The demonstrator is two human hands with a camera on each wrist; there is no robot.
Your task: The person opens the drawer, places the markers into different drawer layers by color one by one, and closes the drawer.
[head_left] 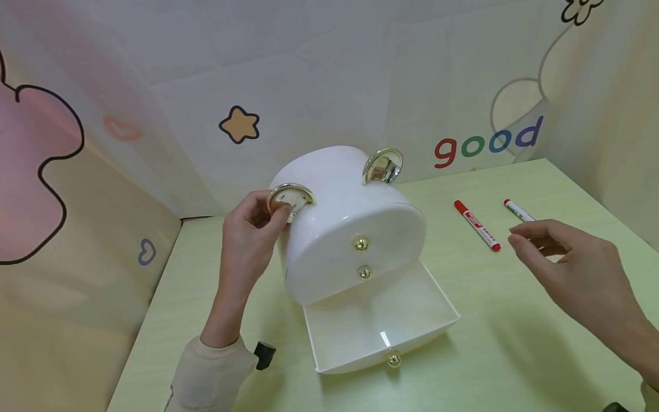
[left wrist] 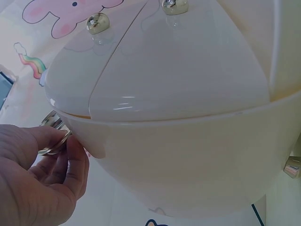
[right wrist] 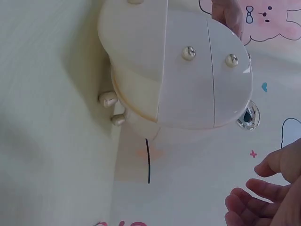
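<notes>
We are, as far as we can judge, at a steadying step, with the white drawer box [head_left: 319, 257] standing in the middle of the frame on the pale green counter [head_left: 206, 274] and its bottom drawer [head_left: 376, 312] pulled out toward the lower centre. Our left hand [head_left: 249, 226], left of centre, pinches the gold-rimmed ear [head_left: 298, 197] on the box's near left between thumb and fingers; the other gold-rimmed ear [head_left: 382, 166] stands untouched at upper centre. Our right hand [head_left: 582, 263], at the right of the frame, holds nothing: its fingers are loosely bent, with the thumb apart from them in the right wrist view. A red-capped marker [head_left: 477, 226] lies just right of the box, and a slimmer marker [head_left: 519, 210] lies beyond it, its near end hidden behind our right hand. The two upper fronts, each with a gold knob [head_left: 361, 244], look closed. For the next move, we judge that the left hand's grip should keep the box from sliding while the free right hand works; whether that calls for the drawer knob [head_left: 393, 359] at lower centre or a marker, we cannot tell.
</notes>
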